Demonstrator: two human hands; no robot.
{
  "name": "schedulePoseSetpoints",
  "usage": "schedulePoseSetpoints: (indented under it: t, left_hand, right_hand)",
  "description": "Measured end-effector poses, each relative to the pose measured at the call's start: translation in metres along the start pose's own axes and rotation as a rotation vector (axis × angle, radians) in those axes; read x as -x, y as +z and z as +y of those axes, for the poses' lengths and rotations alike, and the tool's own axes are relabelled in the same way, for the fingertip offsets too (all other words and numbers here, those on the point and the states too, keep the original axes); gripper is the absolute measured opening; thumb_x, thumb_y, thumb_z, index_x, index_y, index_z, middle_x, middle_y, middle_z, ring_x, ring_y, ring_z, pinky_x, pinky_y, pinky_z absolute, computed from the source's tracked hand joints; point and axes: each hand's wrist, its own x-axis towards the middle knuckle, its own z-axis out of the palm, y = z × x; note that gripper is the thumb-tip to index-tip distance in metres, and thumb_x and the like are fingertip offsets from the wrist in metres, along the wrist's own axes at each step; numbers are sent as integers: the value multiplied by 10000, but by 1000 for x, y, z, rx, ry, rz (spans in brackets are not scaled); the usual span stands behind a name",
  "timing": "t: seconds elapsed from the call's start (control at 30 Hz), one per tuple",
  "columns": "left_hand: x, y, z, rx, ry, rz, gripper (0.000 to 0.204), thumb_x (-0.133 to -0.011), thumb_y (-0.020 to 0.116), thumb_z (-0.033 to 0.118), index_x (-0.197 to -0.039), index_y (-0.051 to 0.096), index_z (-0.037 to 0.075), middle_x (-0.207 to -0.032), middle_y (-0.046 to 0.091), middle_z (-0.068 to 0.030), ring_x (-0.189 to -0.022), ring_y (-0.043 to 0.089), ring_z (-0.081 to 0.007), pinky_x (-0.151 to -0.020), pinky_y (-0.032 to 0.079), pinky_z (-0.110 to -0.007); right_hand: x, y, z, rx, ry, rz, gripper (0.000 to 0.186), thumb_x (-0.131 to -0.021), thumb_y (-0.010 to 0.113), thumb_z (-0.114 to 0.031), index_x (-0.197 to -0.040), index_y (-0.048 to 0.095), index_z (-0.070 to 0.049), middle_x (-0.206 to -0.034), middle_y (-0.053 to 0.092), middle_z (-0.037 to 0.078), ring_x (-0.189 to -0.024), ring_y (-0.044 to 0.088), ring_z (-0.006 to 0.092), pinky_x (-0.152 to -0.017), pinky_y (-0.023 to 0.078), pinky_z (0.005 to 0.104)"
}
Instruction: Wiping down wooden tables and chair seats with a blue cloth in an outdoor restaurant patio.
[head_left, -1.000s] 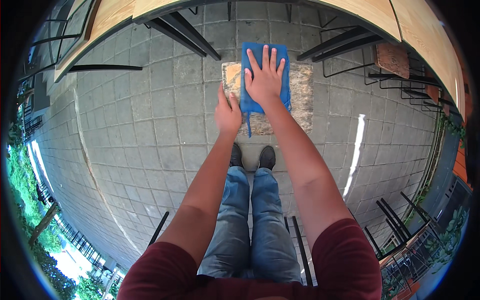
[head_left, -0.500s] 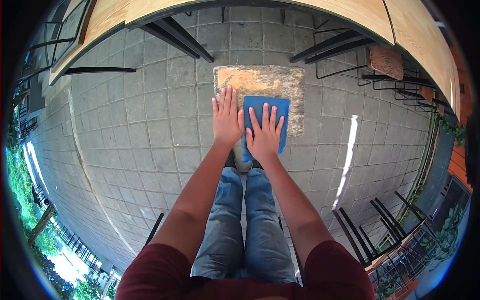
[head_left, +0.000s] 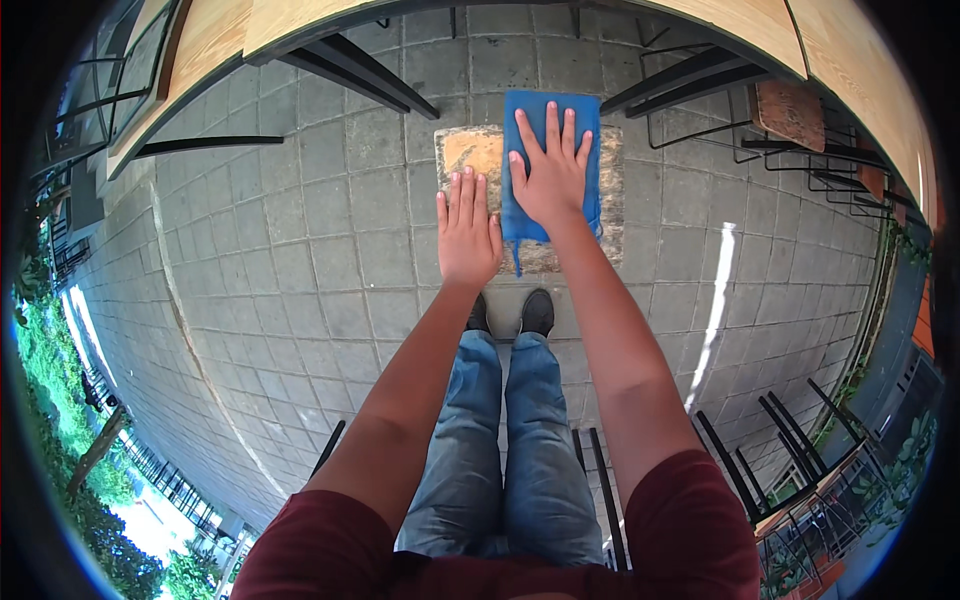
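Head view: where's the blue cloth [head_left: 517,217]?

Across the worn wooden board [head_left: 470,152], poking past its far edge. The right hand [head_left: 556,178] lies spread flat on top, not gripping it.

And the left hand [head_left: 468,240]?

Flat, fingers nearly together, over the board's left side, holding nothing; I can't tell how hard it bears down.

What could go wrong?

Pushing farther out could bunch the cloth or slide it off.

Any brands or labels?

No writing I can read.

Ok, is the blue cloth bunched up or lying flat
Flat: the blue cloth makes a smooth rectangle under the right hand, over the worn board. Whether it's folded double, I cannot tell.
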Motion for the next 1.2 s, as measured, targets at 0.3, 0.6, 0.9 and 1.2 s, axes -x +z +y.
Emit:
schedulePoseSetpoints:
  t: [0.3, 0.6, 0.9, 1.2]
  left_hand:
    - [0, 1, -3, -23, -4, 0, 678, -1059, 469, 244, -1674, 344, -13, -1774, 281, -209, -1672, 197, -381, -1344, 126, -577]
    - [-1, 0, 1, -7, -16, 1, 687, -1050, 474, 244, -1677, 344, -4, -1776, 287, -197, -1671, 202, -375, -1345, 131, -569]
    - [-1, -4, 0, -15, -22, -5, 694, -1043, 478, 244, -1680, 342, 4, -1775, 293, -189, -1672, 205, -365, -1346, 132, -565]
    - [-1, 2, 3, -16, -7, 34, 687, -1041, 484, 238, -1680, 352, 21, -1770, 309, -183, -1662, 232, -372, -1337, 152, -576]
  right_hand:
    - [6, -5, 7, 16, -70, 21, 708, -1041, 580, -461, -1704, 394, -294, -1791, 266, 180, -1661, 183, 429, -1323, 94, 648]
    - [159, -44, 2, -27, 9, -259, 709, -1047, 576, -452, -1709, 395, -276, -1807, 201, 203, -1666, 132, 466, -1312, 45, 670]
    - [122, -41, 11, -30, 33, -227, 671, -1076, 545, -476, -1706, 400, -293, -1811, 195, 191, -1671, 132, 443, -1318, 44, 650]
    - [-27, -14, 55, 93, 16, 12, 606, -1070, 556, -498, -1641, 494, -304, -1748, 355, 158, -1643, 235, 417, -1316, 121, 654]
